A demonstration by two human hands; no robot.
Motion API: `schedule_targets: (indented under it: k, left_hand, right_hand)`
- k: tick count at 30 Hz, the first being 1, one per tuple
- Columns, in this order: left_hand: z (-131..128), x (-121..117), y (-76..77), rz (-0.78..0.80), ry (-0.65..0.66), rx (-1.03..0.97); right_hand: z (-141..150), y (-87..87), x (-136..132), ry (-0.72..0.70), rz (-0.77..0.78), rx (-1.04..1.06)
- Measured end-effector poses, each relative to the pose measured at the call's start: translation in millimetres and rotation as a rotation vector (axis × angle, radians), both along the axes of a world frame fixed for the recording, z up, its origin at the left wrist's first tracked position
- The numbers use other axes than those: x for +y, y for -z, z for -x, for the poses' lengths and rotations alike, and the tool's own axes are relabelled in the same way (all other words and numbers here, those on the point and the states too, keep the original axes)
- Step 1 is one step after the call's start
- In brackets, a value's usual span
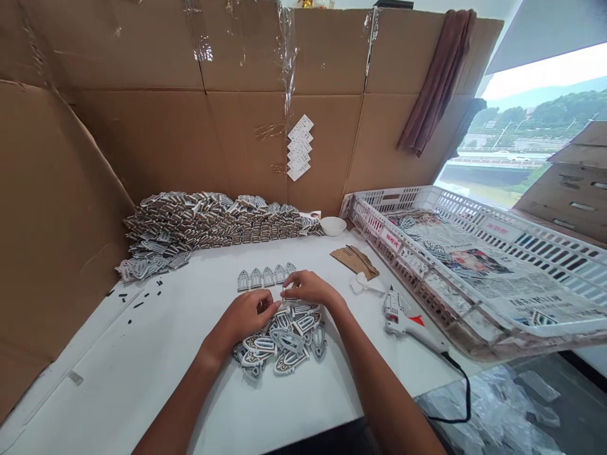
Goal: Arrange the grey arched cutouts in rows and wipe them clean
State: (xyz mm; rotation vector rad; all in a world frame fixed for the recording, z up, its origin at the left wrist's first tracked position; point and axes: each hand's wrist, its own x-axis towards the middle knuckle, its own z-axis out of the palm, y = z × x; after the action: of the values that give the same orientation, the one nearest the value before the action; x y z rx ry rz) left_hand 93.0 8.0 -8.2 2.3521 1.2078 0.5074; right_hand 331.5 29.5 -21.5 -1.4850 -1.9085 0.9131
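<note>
My left hand (pixel 244 318) and my right hand (pixel 308 288) meet above the white table (pixel 142 379), their fingertips pinching a small thin pale piece (pixel 283 296) whose shape is mostly hidden. Just below them lies a loose heap of arch-shaped grey and white pieces (pixel 279 341). Several matching arched pieces stand in a neat row (pixel 263 277) just beyond my fingers. Farther back, a large layered stack of similar pieces (pixel 213 219) runs along the cardboard wall.
A hot glue gun (pixel 403 320) lies right of my right hand, its black cord trailing off the table edge. Nearby are a white bowl (pixel 332 225) and a brown cardboard scrap (pixel 355 261). A white plastic crate (pixel 474 265) lined with newspaper stands at right. Small black bits (pixel 137 304) lie at left.
</note>
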Motion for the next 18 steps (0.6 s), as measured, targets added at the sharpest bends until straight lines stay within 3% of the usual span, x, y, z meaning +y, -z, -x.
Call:
schedule_targets:
  k: [3,7,12,18]
  left_hand:
    - [0,0,0.4,0.002,-0.003,0.003]
    - [1,1,1.6,0.008,-0.005,0.011]
    - [0,0,0.4,0.010,-0.009,0.030]
    - [-1,1,0.9,0.016,-0.008,0.037]
  right_hand:
    - [-1,-1.3,4,0.086,-0.084,0.112]
    - [-6,0.6,12,0.361,-0.157,0.345]
    - [-14,11.8,22,0.600,-0.179,0.441]
    - [-17,16.7,25,0.690,-0.219,0.523]
